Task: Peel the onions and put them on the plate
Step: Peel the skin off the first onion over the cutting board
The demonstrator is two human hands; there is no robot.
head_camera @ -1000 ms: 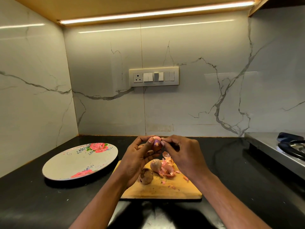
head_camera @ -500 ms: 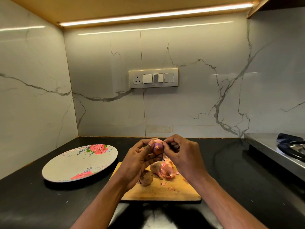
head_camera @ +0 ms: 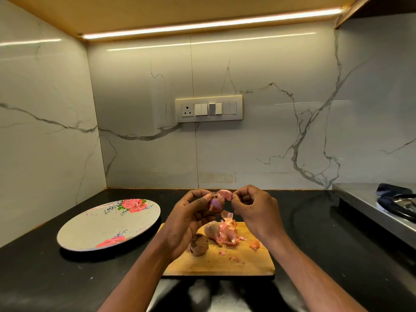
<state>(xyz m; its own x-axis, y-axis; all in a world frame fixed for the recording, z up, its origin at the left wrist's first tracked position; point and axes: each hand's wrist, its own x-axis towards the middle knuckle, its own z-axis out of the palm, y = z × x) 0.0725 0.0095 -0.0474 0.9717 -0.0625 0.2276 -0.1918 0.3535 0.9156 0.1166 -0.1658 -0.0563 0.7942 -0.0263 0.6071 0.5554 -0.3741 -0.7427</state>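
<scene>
The left hand (head_camera: 186, 224) gripped a small onion (head_camera: 216, 202) in curled fingers (head_camera: 198, 194), above the far edge of the board (head_camera: 216, 262). The right hand (head_camera: 254, 210), at 3 o'clock from the onion, pinched a strip of skin (head_camera: 225, 194) between thumb and forefinger; the strip was lifted at the onion's top and still joined to it. Two more onions lay on the board: a pale one (head_camera: 212, 229) near its middle and a brown one (head_camera: 199, 244) just beside it at 7 o'clock. Loose peels (head_camera: 228, 233) lay against the pale onion at 3 o'clock, with smaller scraps (head_camera: 255, 245) scattered toward the board's right side. The flowered plate (head_camera: 94, 230) stood on the dark surface (head_camera: 45, 278) at 9 o'clock from the board, bearing no onion. A stove (head_camera: 382, 206) occupied the right edge, and a switch panel (head_camera: 209, 108) was on the back wall.
</scene>
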